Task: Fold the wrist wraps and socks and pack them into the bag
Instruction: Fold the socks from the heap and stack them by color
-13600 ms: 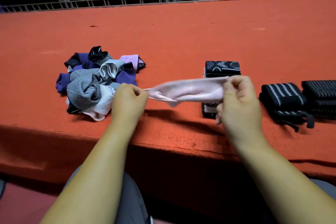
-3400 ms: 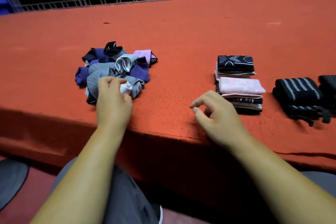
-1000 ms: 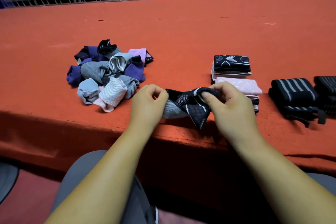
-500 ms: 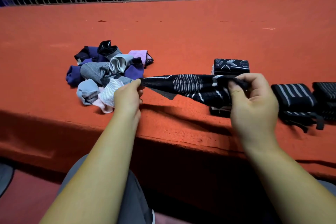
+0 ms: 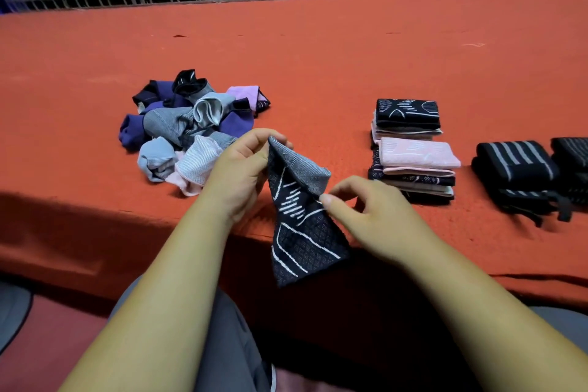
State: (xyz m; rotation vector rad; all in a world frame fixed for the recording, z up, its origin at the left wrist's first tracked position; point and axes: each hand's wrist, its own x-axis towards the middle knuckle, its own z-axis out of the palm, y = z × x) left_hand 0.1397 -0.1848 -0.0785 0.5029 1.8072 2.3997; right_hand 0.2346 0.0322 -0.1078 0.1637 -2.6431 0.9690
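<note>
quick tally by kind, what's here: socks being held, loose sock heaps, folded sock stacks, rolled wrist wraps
Socks being held: 1, the black patterned sock
Loose sock heaps: 1, the loose heap
Folded sock stacks: 2, the black-topped stack and the pink-topped stack
Rolled wrist wraps: 2, the striped wrap and the edge-cut wrap
Total: 6

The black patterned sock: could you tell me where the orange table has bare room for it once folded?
Bare orange cloth lies between the jumbled sock pile and the folded sock stacks, and behind both. Crowded on the right: black striped wrist wraps.
</note>
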